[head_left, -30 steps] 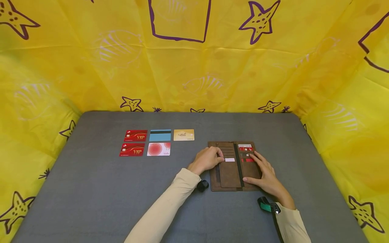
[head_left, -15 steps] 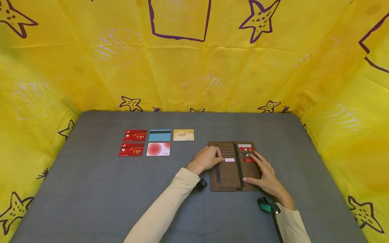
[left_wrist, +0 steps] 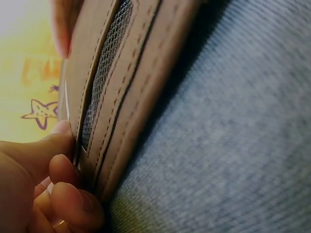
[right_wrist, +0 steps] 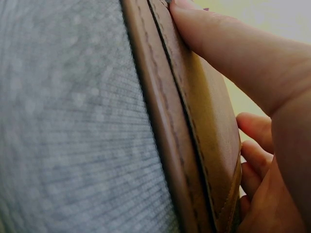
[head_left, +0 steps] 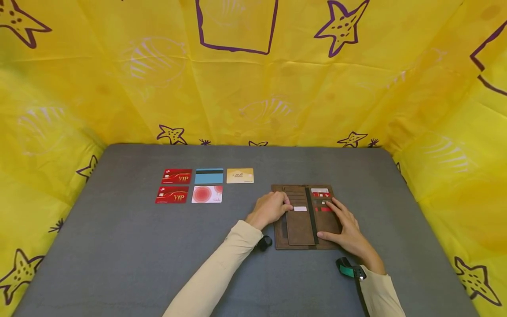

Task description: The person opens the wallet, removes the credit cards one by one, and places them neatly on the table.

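Observation:
A brown leather wallet (head_left: 299,229) lies spread open on the table, its inner flap showing card slots. A white card (head_left: 300,208) sticks slightly out of a slot on the flap. My left hand (head_left: 270,208) pinches the flap's left edge beside that card; in the left wrist view the thumb (left_wrist: 59,141) lies on the upper face and fingers curl at the edge. With fingers spread, my right hand (head_left: 346,229) rests on the wallet's right half, where red cards (head_left: 321,194) and a whitish card sit in slots. In the right wrist view its thumb (right_wrist: 218,39) presses the leather.
Left of the wallet lie two red VIP cards (head_left: 177,176), a blue card with a black stripe (head_left: 209,176), a gold card (head_left: 240,175) and a pink patterned card (head_left: 207,194). Yellow cloth (head_left: 222,97) surrounds the grey table (head_left: 119,246) at the back and sides.

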